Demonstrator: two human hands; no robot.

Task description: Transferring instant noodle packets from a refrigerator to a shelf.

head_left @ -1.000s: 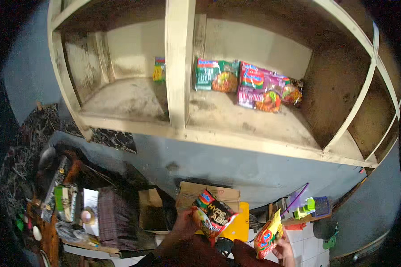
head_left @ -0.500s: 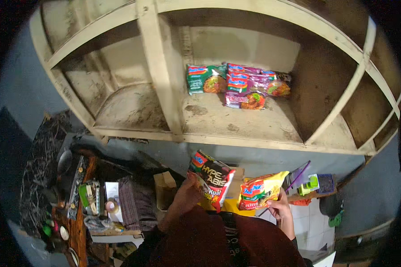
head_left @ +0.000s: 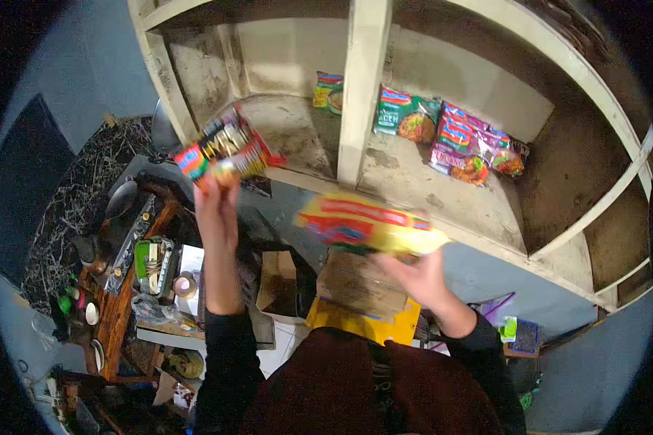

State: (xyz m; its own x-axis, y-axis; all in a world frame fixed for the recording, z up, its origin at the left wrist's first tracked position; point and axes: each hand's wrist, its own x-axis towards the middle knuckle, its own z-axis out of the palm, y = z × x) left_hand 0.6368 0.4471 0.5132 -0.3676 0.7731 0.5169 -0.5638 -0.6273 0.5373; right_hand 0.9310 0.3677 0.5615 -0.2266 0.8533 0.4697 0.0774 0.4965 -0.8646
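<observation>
My left hand (head_left: 218,203) is raised in front of the shelf's left compartment. It grips a black and red instant noodle packet (head_left: 228,150) by its lower edge. Below the shelf's front rail, my right hand (head_left: 416,277) holds a yellow and red instant noodle packet (head_left: 363,223), turned sideways and blurred by motion. On the cream wooden shelf (head_left: 453,214), a green noodle packet (head_left: 408,119) leans beside overlapping purple packets (head_left: 461,152), with a dark one (head_left: 513,156) at their right. Behind the upright divider (head_left: 363,94), a small yellow-green packet (head_left: 329,90) stands in the left compartment.
Below the shelf are an open cardboard box (head_left: 278,275), flat cardboard (head_left: 363,286) and a yellow item (head_left: 352,326). At left, a cluttered white surface holds a tape roll (head_left: 186,284) and green tray (head_left: 151,264), next to a brown wooden rail (head_left: 123,312).
Both hands have risen from near my body toward the shelf, each with its packet. The left went up and left, the right up and left too. The view has turned leftward.
</observation>
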